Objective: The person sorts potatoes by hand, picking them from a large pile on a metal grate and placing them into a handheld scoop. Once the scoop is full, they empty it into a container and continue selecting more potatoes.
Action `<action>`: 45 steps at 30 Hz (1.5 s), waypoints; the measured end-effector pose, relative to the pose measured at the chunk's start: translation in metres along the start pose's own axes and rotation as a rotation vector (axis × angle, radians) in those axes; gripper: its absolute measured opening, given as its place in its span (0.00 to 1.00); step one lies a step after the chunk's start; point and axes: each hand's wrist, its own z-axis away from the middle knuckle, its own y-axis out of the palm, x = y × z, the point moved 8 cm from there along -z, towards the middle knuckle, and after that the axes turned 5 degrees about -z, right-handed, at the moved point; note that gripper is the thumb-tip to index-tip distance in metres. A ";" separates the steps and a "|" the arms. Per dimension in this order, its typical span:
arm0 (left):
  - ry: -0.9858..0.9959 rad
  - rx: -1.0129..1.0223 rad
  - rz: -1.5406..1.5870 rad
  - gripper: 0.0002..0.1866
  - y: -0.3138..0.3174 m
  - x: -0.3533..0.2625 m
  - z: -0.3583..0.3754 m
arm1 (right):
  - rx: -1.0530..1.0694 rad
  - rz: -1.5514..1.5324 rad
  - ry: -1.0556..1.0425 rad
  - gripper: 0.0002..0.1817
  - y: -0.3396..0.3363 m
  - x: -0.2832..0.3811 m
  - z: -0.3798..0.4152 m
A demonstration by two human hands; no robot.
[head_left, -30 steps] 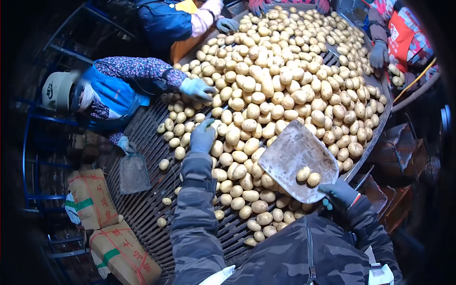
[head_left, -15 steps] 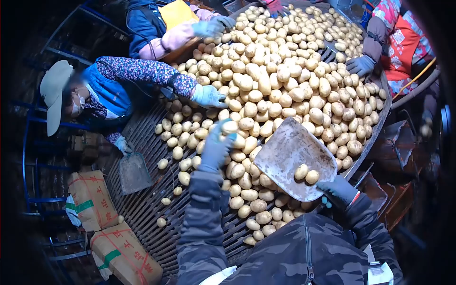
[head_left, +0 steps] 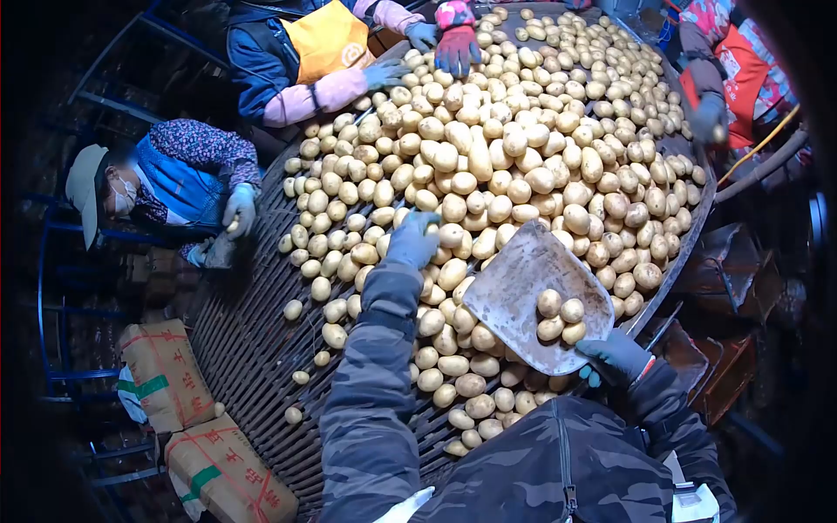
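Blue-gloved left hand (head_left: 411,244) touches potatoes (head_left: 479,159); scoop (head_left: 521,283) lies to its right.
Right hand (head_left: 619,355) grips scoop's near end; left's hold unclear.

Looks like scuffed metal on the scoop (head_left: 523,279). Shows smooth skin on potatoes (head_left: 479,161), matt cardboard on boxes (head_left: 166,359).

— Looks bright anywhere?
— Shines cool and white on the potatoes (head_left: 540,179), drops to black around the edges.
— Bends, too?
— Curves like a fisheye toward the rim, leaves small shadows between potatoes, and blurs a co-worker's glove (head_left: 708,118) at upper right.
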 end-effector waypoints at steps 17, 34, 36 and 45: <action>0.017 -0.046 -0.196 0.20 -0.008 0.017 -0.026 | -0.041 -0.061 -0.092 0.14 -0.015 -0.015 -0.018; -0.280 -0.058 0.682 0.20 -0.023 0.006 0.020 | -0.002 0.008 -0.032 0.16 -0.007 -0.004 -0.004; -0.103 0.087 0.744 0.23 -0.020 -0.039 0.045 | 0.011 -0.011 -0.023 0.17 -0.007 -0.004 -0.006; 0.228 -0.062 -0.052 0.23 0.019 -0.106 -0.026 | -0.010 -0.104 -0.114 0.16 -0.018 -0.017 -0.020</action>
